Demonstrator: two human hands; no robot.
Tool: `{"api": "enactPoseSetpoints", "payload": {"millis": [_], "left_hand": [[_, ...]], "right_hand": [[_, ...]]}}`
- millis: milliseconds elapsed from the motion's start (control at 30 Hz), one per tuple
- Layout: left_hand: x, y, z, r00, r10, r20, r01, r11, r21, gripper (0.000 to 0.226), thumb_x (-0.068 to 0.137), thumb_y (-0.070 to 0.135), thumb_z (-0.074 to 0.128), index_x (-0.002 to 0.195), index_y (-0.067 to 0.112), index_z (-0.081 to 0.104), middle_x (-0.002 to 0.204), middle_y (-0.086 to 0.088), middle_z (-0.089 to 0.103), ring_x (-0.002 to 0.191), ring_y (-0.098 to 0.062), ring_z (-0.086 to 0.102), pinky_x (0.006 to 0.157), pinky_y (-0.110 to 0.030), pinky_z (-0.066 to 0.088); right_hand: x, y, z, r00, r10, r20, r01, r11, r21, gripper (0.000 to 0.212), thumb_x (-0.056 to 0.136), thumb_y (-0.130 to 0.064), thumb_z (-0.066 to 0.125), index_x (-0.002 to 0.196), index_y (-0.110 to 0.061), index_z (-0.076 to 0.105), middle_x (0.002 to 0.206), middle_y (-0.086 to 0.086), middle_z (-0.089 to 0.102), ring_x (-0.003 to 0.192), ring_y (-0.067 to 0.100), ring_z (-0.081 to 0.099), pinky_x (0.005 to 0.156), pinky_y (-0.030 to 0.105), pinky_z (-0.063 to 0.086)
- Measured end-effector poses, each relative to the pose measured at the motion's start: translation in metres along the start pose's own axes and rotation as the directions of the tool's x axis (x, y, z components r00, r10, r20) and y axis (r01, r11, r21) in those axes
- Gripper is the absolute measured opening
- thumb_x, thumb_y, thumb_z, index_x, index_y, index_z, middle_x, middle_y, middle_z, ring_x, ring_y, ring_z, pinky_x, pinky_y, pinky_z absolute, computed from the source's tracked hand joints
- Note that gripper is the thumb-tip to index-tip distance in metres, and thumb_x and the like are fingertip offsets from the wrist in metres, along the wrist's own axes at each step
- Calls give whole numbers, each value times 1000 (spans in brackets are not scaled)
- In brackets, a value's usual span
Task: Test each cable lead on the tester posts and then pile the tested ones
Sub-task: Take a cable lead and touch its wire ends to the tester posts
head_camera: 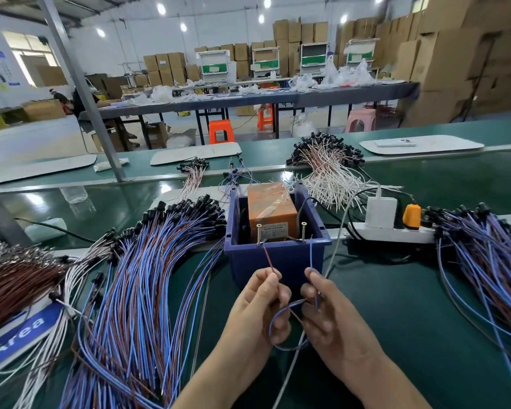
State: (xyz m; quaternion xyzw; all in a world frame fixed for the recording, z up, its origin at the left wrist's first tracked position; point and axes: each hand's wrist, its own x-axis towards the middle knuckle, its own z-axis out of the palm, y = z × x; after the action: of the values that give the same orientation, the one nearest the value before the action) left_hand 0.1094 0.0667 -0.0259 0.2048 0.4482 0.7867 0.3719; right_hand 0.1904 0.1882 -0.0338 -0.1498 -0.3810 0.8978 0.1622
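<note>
A dark blue bin (278, 255) holds an orange tester box (270, 206) with two upright screw posts, a left post (259, 234) and a right post (303, 232). My left hand (257, 308) pinches the brown lead (268, 256), whose tip points up at the left post. My right hand (331, 314) pinches the blue lead (312, 255), its tip rising just right of the right post. The cable loops between my hands. A big pile of blue and brown cables (148, 276) lies to the left, another pile (484, 255) to the right.
A white power strip (393, 233) with a white charger and orange plug sits right of the bin. White and pink cables (328, 169) are heaped behind it. A brown wire bundle (15, 278) and a blue "Area" label (18, 335) lie far left. A pole (83, 87) stands left.
</note>
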Motion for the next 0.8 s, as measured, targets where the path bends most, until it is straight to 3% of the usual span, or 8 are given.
{"api": "enactPoseSetpoints", "payload": {"millis": [300,433,800], "left_hand": [[8,-2,-3,986,43,-164,-51,998,-42,13,82,38,69,90,27,68,71,2,55,41,-7,35,39,-20,21],[10,-4,-4,982,43,-185,-49,999,-25,22,79,37,71,94,22,68,70,0,53,39,-8,34,41,-23,18],[12,-5,-6,972,59,-228,-65,998,-20,16,85,34,69,96,22,71,68,0,54,39,-8,34,42,-22,20]], "right_hand": [[7,1,3,995,-17,-100,14,999,-30,7,84,-30,74,87,-27,79,80,-1,66,37,6,37,34,19,30],[8,2,4,995,-9,-97,5,999,-40,8,85,-28,73,85,-25,80,79,0,66,38,7,40,34,20,32],[10,4,5,994,1,-109,-4,1000,-27,7,84,-26,73,83,-25,81,77,1,66,42,9,43,38,21,36]]}}
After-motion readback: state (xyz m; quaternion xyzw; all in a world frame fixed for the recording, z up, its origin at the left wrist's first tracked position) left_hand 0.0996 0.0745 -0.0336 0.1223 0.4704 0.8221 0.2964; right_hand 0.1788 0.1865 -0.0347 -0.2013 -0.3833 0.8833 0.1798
